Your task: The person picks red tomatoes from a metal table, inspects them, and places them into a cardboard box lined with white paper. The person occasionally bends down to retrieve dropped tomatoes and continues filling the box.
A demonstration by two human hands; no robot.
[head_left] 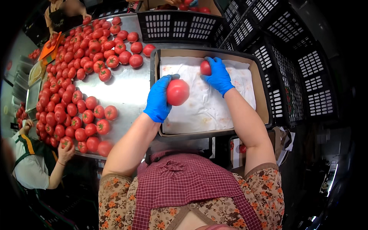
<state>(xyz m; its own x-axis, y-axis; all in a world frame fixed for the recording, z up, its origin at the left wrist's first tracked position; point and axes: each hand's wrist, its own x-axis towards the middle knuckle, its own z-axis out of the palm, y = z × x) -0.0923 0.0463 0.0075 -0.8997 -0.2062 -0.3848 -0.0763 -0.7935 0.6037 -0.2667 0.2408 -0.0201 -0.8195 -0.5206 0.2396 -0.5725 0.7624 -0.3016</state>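
My left hand [159, 97], in a blue glove, holds a large red tomato [178, 92] over the left part of a paper-lined black crate [201, 133]. My right hand [217, 75], gloved alike, grips a smaller-looking red tomato [205, 68] near the crate's far side. White stained paper [198, 115] covers the bottom, with brown cardboard [260, 95] along the walls. Left of the crate, many loose tomatoes [95, 46] are spread over a metal table [126, 92].
Another black crate [178, 27] with tomatoes stands beyond mine. Black crates [287, 28] are stacked at the right. An orange scale [50, 49] stands at the far left. A person [37, 161] at the left touches a tomato; another person [64, 17] handles tomatoes at the back.
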